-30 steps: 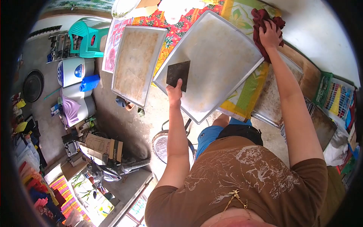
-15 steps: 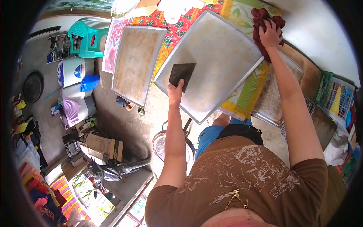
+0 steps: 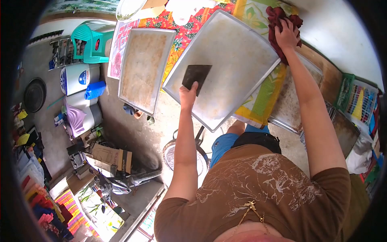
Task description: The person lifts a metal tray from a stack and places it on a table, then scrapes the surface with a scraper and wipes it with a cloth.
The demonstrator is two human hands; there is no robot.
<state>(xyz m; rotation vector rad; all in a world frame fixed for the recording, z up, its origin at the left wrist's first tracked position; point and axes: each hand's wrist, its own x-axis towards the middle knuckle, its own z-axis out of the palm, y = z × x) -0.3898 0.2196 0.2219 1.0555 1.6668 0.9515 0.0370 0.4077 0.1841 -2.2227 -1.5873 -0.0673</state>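
A large metal baking tray (image 3: 238,60) lies tilted on the patterned tablecloth, its grey surface marked with faint brown stains. My left hand (image 3: 188,97) is closed on a thin dark flat plate (image 3: 197,75), thumb on top, over the tray's left part. At the back right, my right hand (image 3: 287,35) grips a bunched dark red cloth (image 3: 278,17) just beyond the tray's right corner, part of the cloth hanging along the rim. A second tray (image 3: 146,66), browner across its face, rests to the left.
The tablecloth (image 3: 258,101) is yellow, green and red. Another stained tray (image 3: 296,94) lies lower on the right, near a green crate (image 3: 345,92). A round stool (image 3: 179,155) stands below the table edge. On the left are a teal chair (image 3: 90,42) and a blue jug (image 3: 95,90).
My left hand and the dark plate have shifted slightly, and the plate is turned a little. My right hand stays on the red cloth with hardly any movement.
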